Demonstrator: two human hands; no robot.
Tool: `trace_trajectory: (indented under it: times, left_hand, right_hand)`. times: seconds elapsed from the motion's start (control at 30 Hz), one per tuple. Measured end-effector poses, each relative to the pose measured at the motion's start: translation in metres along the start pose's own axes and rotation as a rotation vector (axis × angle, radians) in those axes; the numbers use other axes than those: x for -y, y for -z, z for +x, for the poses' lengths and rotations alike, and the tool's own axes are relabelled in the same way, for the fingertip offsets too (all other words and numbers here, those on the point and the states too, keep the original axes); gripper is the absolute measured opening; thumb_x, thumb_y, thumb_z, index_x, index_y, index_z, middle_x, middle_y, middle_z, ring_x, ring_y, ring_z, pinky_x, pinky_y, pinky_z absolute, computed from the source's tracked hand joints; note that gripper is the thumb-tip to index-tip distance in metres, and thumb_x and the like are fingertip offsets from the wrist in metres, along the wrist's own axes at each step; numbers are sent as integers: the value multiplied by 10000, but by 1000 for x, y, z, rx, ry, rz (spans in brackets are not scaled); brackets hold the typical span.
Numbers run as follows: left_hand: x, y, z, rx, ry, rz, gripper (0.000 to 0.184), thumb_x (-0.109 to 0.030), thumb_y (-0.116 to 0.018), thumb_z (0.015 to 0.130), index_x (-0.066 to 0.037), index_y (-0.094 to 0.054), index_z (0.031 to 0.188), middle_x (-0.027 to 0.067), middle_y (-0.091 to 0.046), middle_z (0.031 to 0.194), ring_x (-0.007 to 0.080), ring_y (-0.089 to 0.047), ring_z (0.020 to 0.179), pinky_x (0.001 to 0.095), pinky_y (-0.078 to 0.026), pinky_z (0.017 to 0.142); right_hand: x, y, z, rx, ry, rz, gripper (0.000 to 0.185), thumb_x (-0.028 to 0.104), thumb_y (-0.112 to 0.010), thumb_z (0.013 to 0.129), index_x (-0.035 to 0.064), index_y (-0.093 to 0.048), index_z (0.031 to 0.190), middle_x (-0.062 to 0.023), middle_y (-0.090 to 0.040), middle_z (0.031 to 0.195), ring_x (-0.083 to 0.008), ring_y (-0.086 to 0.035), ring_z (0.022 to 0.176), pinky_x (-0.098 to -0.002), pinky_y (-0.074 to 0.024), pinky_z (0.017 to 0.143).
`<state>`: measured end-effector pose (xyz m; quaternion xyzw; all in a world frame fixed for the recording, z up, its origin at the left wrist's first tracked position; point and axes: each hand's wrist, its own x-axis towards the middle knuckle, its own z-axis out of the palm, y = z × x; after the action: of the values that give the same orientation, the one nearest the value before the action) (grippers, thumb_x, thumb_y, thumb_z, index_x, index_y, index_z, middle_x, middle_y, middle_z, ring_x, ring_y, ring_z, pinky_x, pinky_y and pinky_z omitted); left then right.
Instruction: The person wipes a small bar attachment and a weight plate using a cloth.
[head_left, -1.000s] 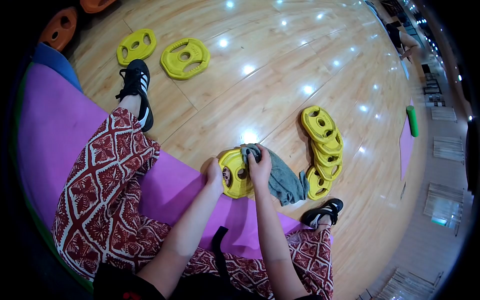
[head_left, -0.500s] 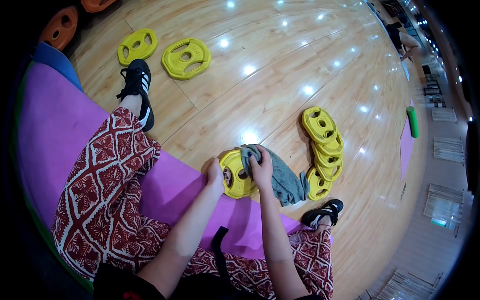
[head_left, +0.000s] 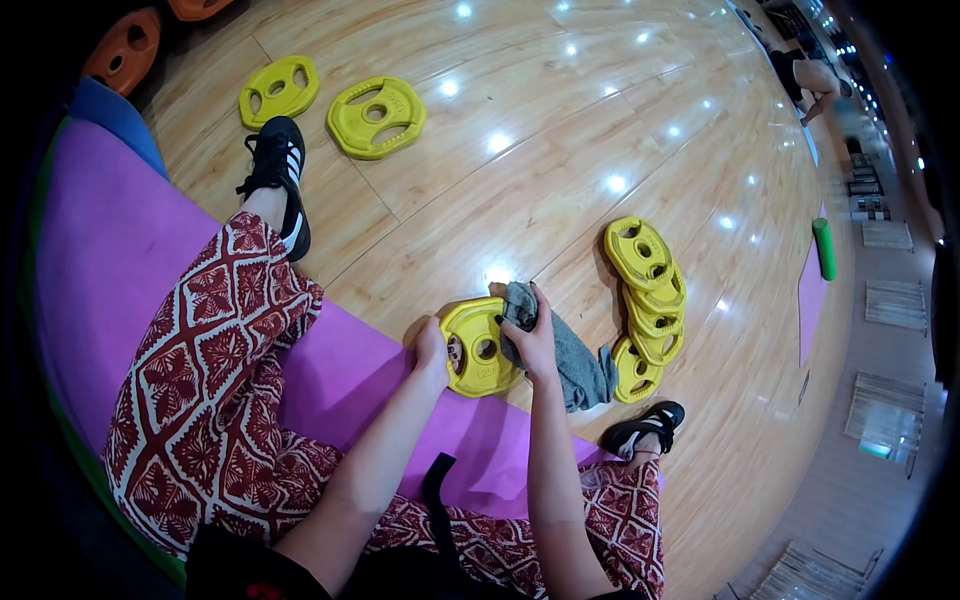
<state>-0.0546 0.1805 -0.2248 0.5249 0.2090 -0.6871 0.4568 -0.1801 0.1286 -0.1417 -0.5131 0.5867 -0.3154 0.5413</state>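
Observation:
A yellow weight plate [head_left: 487, 376] is held up between my legs, its face toward me. My left hand [head_left: 431, 350] grips it by the left handle hole, with fingertips showing through the opening. My right hand [head_left: 535, 340] is closed on a grey cloth [head_left: 580, 372], which it presses against the plate's right edge. The cloth's loose end hangs down to the right, toward the floor. Part of the plate's right side is hidden behind the cloth and my right hand.
Several yellow plates [head_left: 640, 250] lie in an overlapping pile at right. Two more, a yellow plate [head_left: 376, 117] and another [head_left: 279, 91], rest beyond my left shoe [head_left: 275, 170]. Under me is a purple mat [head_left: 120, 230]. Far right, a person [head_left: 815, 80] bends near a green roller [head_left: 824, 248].
My right hand has shifted slightly right with the cloth, toward the plate's edge, so more of the plate's face shows. The left hand keeps its hold.

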Motion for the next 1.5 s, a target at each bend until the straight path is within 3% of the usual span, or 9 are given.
trace_trajectory:
  times: [0.33,0.53,0.7,0.83,1.1,1.2,1.3,1.37,1.5]
  left_hand:
    - [9,7,15,-18,-34,2,394,-306,-279,853,-36,-563,895,96,-609,842,192,-571,730,313,-462,691]
    - [11,9,19,-13,-38,7,392,-318,-278,857,-53,-567,840,79,-606,761,178,-564,630,302,-470,586]
    - [5,5,6,-42,-19,32,368,-321,-294,851,-81,-568,799,54,-593,696,160,-546,561,289,-460,513]
    - [2,4,0,-73,-26,88,342,-319,-319,837,-88,-567,799,51,-592,711,162,-549,583,289,-458,520]
    - [8,-3,4,-126,-99,-25,309,-347,-353,830,-132,-443,628,-7,-422,453,121,-378,311,262,-292,290]
    - [4,-1,2,-76,-38,-40,334,-350,-344,832,-138,-440,593,-13,-404,428,122,-367,301,256,-280,286]
    - [5,3,6,-20,10,12,364,-313,-310,835,-59,-567,876,98,-607,834,212,-571,740,330,-463,685]
    - [9,3,10,-49,-46,-18,341,-358,-355,832,-100,-493,657,18,-485,523,133,-453,397,270,-366,366]
    - [18,9,28,-84,-86,-82,336,-348,-375,828,-53,-536,834,63,-562,763,151,-542,647,284,-446,574]
  right_hand:
    - [-23,29,7,-104,-108,330,478,-71,-427,699,23,-411,1167,-88,-492,1080,-164,-461,1003,-260,-360,867]
    - [-33,14,7,-148,14,-76,324,-42,-507,703,15,-498,1022,-44,-545,906,-136,-513,836,-244,-408,768]
    - [-31,20,5,-122,-168,491,161,90,-479,835,28,-519,978,-9,-554,892,-106,-520,785,-240,-429,716]
    - [-42,39,6,84,-232,766,344,271,-384,887,14,-462,1102,-80,-531,1044,-176,-508,953,-319,-401,848]
    - [-22,0,8,67,180,-634,403,223,-481,778,22,-452,1126,-130,-437,1149,-292,-401,1030,-364,-293,908]
    - [-7,-16,0,-41,120,-729,501,240,-590,690,56,-437,1130,-138,-420,1153,-348,-365,1043,-420,-285,896]
    - [-2,-26,3,-137,45,-743,618,276,-671,613,71,-414,1136,-129,-435,1111,-338,-369,1038,-422,-290,882]
    - [4,-35,1,-169,27,-812,641,281,-680,602,76,-404,1143,-126,-436,1107,-333,-373,1033,-427,-294,876]
    - [6,-40,-1,-231,35,-914,607,300,-687,609,88,-437,1120,-130,-425,1114,-350,-393,1017,-450,-326,851]
